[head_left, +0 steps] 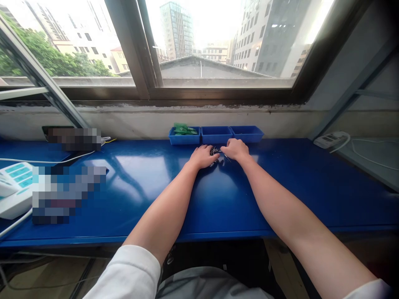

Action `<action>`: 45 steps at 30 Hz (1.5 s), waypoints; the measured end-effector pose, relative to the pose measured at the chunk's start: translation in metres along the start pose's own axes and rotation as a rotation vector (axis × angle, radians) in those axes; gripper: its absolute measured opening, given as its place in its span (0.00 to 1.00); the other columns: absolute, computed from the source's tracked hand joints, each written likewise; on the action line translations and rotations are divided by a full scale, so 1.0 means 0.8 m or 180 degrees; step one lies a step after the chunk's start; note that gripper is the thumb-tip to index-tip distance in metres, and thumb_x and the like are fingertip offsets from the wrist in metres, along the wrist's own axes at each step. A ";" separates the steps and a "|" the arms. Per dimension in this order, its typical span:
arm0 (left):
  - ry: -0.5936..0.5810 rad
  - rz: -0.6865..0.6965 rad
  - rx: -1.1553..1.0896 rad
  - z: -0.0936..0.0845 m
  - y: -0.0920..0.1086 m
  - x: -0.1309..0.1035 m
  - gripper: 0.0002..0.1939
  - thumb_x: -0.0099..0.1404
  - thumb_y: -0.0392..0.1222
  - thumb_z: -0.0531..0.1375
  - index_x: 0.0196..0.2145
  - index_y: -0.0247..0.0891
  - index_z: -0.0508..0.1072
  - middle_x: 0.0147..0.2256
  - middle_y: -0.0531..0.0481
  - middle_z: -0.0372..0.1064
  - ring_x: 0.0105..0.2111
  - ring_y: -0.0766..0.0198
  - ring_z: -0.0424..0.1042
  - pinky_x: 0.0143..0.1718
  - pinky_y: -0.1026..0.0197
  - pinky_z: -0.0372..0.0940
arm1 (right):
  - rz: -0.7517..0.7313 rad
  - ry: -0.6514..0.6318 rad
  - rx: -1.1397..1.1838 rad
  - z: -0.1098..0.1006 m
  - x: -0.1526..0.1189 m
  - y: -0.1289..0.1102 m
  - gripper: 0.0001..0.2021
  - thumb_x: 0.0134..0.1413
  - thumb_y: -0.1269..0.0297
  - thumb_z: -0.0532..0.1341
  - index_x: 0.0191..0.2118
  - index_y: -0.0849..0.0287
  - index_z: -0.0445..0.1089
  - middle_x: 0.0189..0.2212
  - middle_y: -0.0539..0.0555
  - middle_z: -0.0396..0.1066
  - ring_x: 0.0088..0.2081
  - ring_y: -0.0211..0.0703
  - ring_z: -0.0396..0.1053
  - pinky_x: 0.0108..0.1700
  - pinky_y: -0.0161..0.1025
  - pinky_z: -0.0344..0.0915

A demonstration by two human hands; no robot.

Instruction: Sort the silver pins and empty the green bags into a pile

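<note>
A small pile of dark and silvery pieces (214, 151) lies on the blue table, just in front of the blue bins. My left hand (203, 156) rests around the left side of the pile, its fingers curved over it and its thumb toward the right. On the pile's right, my right hand (235, 149) is closed in a pinch, with a thin piece showing below its fingertips. What the pinch itself holds is too small to make out. Green packets (184, 129) fill the left bin (183, 140). Beside it are the middle bin (215, 134) and the right bin (247, 133).
White power strips (15, 187) and a blurred-out object (65, 195) are on the left of the table (140, 220). A white cable runs along the back left. At the far right sits a white adapter (331, 140) with a cable. Windows rise behind the bins.
</note>
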State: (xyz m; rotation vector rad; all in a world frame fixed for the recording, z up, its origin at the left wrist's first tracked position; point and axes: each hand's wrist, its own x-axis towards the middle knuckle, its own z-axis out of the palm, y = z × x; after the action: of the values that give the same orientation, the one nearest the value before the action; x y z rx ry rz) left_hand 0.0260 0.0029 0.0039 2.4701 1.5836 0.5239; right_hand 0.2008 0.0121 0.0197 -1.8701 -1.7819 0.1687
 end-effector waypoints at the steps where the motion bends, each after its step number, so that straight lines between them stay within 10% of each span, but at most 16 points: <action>1: -0.0008 0.0011 0.0003 0.000 -0.001 0.000 0.30 0.61 0.61 0.49 0.54 0.39 0.65 0.55 0.41 0.63 0.55 0.51 0.61 0.54 0.55 0.54 | 0.0056 -0.0136 -0.0107 -0.001 0.001 -0.002 0.12 0.38 0.56 0.62 0.28 0.59 0.72 0.25 0.60 0.71 0.33 0.55 0.69 0.36 0.46 0.64; 12: -0.0042 0.0097 0.0270 0.009 -0.002 0.001 0.33 0.63 0.61 0.46 0.57 0.36 0.61 0.58 0.37 0.57 0.59 0.46 0.54 0.57 0.49 0.50 | -0.0060 -0.0873 -0.0360 -0.003 -0.008 -0.015 0.14 0.34 0.58 0.67 0.28 0.62 0.73 0.30 0.67 0.72 0.35 0.61 0.71 0.34 0.47 0.64; 24: 0.0241 -0.0054 0.0021 0.011 0.005 0.007 0.29 0.63 0.56 0.50 0.52 0.30 0.65 0.52 0.35 0.63 0.54 0.49 0.61 0.54 0.54 0.56 | -0.0680 -0.0042 0.0127 0.020 -0.007 -0.008 0.12 0.57 0.63 0.51 0.43 0.58 0.68 0.34 0.61 0.74 0.37 0.52 0.71 0.39 0.43 0.63; 34: 0.0858 0.0217 -0.0155 0.002 0.007 0.006 0.14 0.67 0.40 0.48 0.41 0.38 0.72 0.41 0.45 0.70 0.43 0.59 0.68 0.46 0.59 0.62 | -0.1032 -0.0213 0.1857 0.027 -0.009 -0.008 0.07 0.52 0.62 0.56 0.36 0.58 0.68 0.24 0.49 0.72 0.28 0.40 0.70 0.36 0.37 0.64; 45: 0.1005 0.0123 -0.0095 -0.001 0.007 0.005 0.12 0.67 0.38 0.49 0.38 0.39 0.72 0.39 0.45 0.71 0.41 0.58 0.69 0.44 0.58 0.62 | -0.0907 -0.0110 0.1935 0.029 -0.008 -0.007 0.09 0.48 0.58 0.59 0.28 0.58 0.68 0.25 0.51 0.72 0.28 0.41 0.69 0.34 0.38 0.64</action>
State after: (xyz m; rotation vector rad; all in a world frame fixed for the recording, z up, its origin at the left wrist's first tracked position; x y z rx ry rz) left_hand 0.0317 0.0042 0.0074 2.4958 1.6189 0.9778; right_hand 0.1851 0.0126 0.0011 -1.1827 -1.7414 0.5663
